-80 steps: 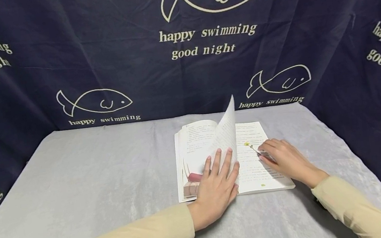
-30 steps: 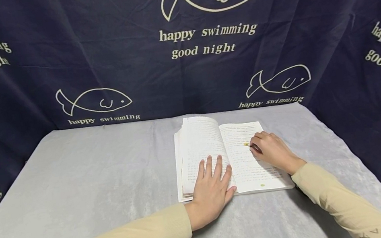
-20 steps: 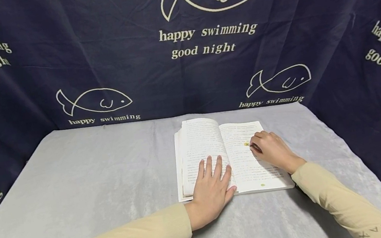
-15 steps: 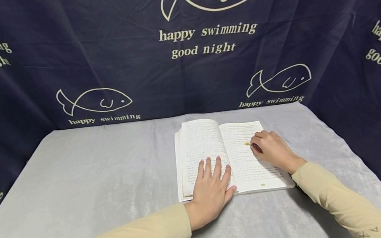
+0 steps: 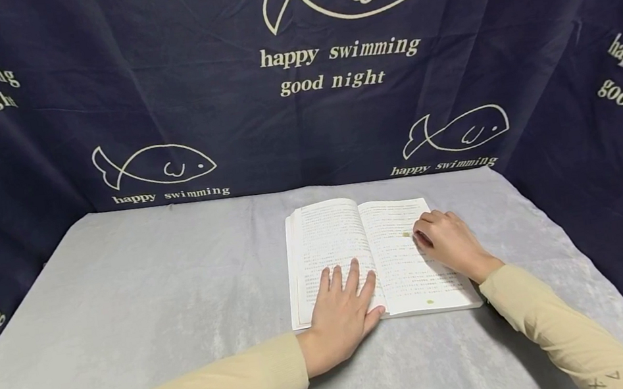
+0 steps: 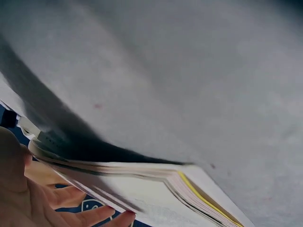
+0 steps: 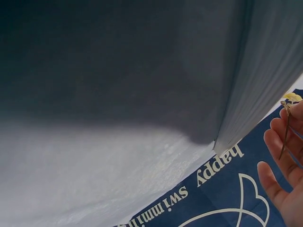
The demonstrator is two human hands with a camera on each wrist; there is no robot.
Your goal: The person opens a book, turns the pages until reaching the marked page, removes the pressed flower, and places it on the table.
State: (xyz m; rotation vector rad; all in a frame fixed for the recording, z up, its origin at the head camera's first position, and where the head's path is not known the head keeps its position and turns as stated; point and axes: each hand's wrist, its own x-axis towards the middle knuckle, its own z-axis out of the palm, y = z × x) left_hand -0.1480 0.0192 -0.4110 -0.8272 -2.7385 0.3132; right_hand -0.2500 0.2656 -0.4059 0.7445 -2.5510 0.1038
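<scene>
An open book [image 5: 418,272] lies on the cloth, with printed text on both pages. My left hand [image 5: 335,321] rests spread over the lower part of its left page [image 5: 329,232], the fingers straight. Over the outer side of the right page, my right hand [image 5: 453,244] pinches a small yellow flower [image 7: 292,97] on a thin brown stem. In the head view the flower head [image 5: 406,234] shows just left of the fingertips, while the fingers hide its stem. The right wrist view shows the stem running down across the fingers.
Grey cloth [image 5: 182,292] covers the table around the book. Behind and at the sides hangs a dark blue curtain [image 5: 240,111] with white fish drawings and lettering. A small yellow-green spot [image 5: 430,302] marks the right page's lower edge.
The page that stood raised now lies down on the left side. My right hand moved left over the right page, then slightly back right with the flower. My left hand slid slightly left.
</scene>
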